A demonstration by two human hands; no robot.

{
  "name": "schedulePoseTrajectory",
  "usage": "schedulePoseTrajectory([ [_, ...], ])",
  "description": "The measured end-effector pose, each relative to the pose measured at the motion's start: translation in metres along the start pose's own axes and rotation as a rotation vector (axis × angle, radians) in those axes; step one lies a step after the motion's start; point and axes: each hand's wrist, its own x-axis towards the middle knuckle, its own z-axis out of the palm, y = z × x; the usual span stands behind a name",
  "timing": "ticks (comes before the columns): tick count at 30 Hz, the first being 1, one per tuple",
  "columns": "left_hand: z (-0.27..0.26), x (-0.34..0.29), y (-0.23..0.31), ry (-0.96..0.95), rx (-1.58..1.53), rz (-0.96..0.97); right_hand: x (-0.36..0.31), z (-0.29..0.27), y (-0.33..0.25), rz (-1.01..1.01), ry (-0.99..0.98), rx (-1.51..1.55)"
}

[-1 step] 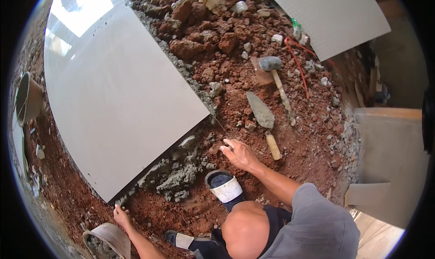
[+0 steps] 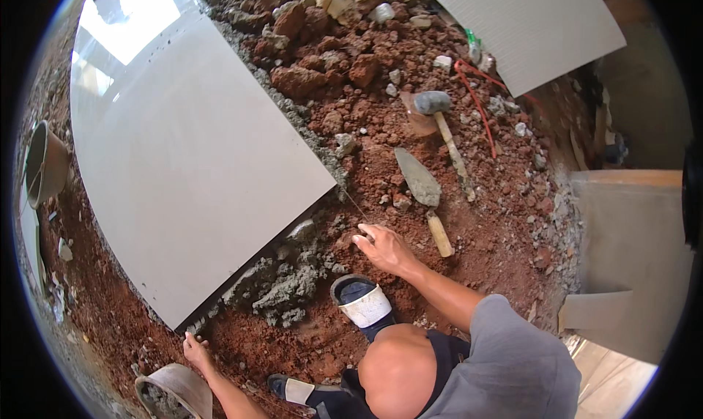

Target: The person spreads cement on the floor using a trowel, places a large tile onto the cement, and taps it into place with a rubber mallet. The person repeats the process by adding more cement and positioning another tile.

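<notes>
A large glossy pale tile (image 2: 198, 155) lies over the grey mortar (image 2: 289, 283), which shows along its near edge. Close to the tile's right corner, my right hand (image 2: 386, 250) pinches a thin string (image 2: 354, 202) that stretches toward that corner. My left hand (image 2: 198, 351) is at the near left corner, its thumb and finger pressed together. What it holds, if anything, is too small to make out. On the soil to the right lie a trowel (image 2: 419, 179) with a wooden handle and a rubber mallet (image 2: 433, 102).
A bucket of mortar (image 2: 183, 384) stands beside my left forearm, and another bucket (image 2: 47, 162) is at the far left. Rough red soil and rubble (image 2: 315, 67) surround the tile. Another pale tile (image 2: 531, 34) lies at the far right, near a red cord (image 2: 480, 108).
The whole view has shifted slightly. Both hands keep their places beside the tile corners.
</notes>
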Motion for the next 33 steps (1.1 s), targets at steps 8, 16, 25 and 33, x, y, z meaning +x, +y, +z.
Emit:
schedulePoseTrajectory([
  [8, -0.004, 0.028, -0.012, -0.009, -0.097, 0.048, -0.006, -0.06, 0.035, 0.079, 0.629, 0.078],
  [16, 0.001, 0.014, 0.018, 0.015, -0.226, -0.105, 0.025, 0.001, -0.011, -0.052, 0.167, -0.045],
  [25, 0.006, 0.02, 0.033, 0.191, -0.348, -0.124, 0.087, 0.032, -0.031, -0.19, 0.576, -0.137],
  [33, 0.005, 0.012, 0.067, 0.27, 0.033, -0.076, 0.111, 0.039, -0.039, -0.146, 0.626, -0.158],
])
